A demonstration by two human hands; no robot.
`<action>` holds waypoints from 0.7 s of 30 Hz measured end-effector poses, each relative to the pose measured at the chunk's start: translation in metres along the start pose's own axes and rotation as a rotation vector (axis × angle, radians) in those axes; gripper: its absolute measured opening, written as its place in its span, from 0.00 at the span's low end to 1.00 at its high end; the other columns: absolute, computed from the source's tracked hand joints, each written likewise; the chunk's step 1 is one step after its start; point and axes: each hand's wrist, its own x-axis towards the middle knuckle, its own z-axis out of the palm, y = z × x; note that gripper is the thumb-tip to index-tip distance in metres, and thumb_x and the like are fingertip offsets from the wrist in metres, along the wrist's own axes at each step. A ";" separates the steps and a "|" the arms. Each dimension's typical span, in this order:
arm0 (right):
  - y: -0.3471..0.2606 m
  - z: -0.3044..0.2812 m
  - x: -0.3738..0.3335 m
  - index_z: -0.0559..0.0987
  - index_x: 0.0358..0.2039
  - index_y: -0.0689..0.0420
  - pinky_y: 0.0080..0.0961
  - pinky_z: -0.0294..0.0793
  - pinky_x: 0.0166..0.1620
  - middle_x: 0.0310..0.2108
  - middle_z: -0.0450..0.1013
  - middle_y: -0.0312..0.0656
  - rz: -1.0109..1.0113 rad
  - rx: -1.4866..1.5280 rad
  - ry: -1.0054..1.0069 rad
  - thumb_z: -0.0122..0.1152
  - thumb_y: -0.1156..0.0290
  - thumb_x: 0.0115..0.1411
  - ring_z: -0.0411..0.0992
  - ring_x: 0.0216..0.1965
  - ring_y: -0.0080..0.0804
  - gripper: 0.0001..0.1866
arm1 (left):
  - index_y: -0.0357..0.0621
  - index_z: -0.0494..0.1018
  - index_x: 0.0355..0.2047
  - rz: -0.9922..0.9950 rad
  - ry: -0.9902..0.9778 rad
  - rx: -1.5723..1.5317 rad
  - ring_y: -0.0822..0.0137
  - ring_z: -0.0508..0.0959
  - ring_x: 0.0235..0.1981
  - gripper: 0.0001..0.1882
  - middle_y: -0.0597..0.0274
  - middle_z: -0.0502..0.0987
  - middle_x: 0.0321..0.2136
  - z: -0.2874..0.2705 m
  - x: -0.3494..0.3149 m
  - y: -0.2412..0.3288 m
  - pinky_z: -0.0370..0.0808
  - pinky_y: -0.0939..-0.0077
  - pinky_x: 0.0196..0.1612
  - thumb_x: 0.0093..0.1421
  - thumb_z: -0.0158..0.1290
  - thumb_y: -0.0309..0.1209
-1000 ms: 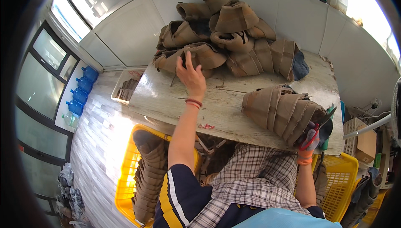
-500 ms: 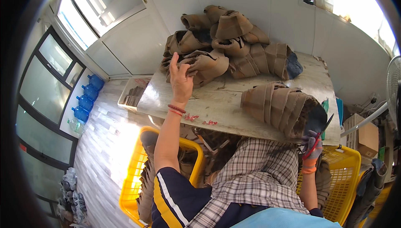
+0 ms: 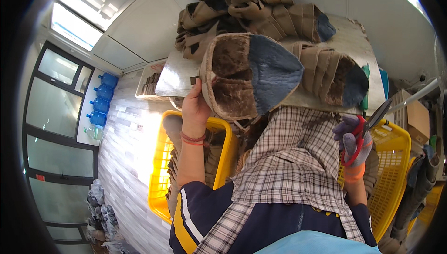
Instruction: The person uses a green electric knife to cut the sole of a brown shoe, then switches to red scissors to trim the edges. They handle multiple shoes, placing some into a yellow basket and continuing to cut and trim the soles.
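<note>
My bare left hand grips the left edge of a brown shoe upper, raised above the near part of the table. Its open side faces me, showing brown plush lining and a blue pointed end. My right hand, in a grey and orange glove, is closed around red-handled scissors at the table's right front, blades pointing up and right. Beyond the scissors lies a nested stack of similar uppers, its blue-ended opening turned right. A pile of brown uppers fills the back of the table.
Yellow plastic baskets stand below the table, a left one holding stacked brown pieces and a right one. A white bin sits by the table's left end. Blue water bottles line the left wall. A cardboard box is at right.
My left hand has come back from the pile toward me and now holds an upper. My right hand has turned, bringing the scissors more into sight. The view has shifted downward.
</note>
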 end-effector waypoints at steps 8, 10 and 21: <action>-0.033 0.017 0.001 0.71 0.46 0.66 0.12 0.69 0.33 0.29 0.73 0.38 0.286 -0.002 -0.044 0.61 0.82 0.54 0.70 0.29 0.18 0.18 | 0.38 0.65 0.53 -0.358 0.029 -0.078 0.60 0.73 0.47 0.20 0.56 0.73 0.47 -0.002 -0.018 -0.097 0.68 0.63 0.55 0.63 0.50 0.31; -0.022 0.015 0.002 0.72 0.44 0.64 0.11 0.70 0.32 0.29 0.74 0.39 0.340 -0.017 -0.005 0.61 0.79 0.55 0.70 0.28 0.16 0.15 | 0.39 0.65 0.53 -0.409 -0.006 -0.074 0.61 0.73 0.48 0.20 0.57 0.72 0.48 0.010 -0.018 -0.116 0.68 0.62 0.54 0.63 0.50 0.32; 0.035 -0.014 -0.001 0.72 0.47 0.63 0.22 0.73 0.41 0.40 0.74 0.42 0.234 -0.232 0.272 0.64 0.73 0.54 0.73 0.38 0.27 0.21 | 0.38 0.69 0.41 -0.140 -0.670 0.656 0.68 0.69 0.46 0.12 0.61 0.69 0.46 0.101 -0.045 -0.236 0.64 0.74 0.52 0.64 0.49 0.35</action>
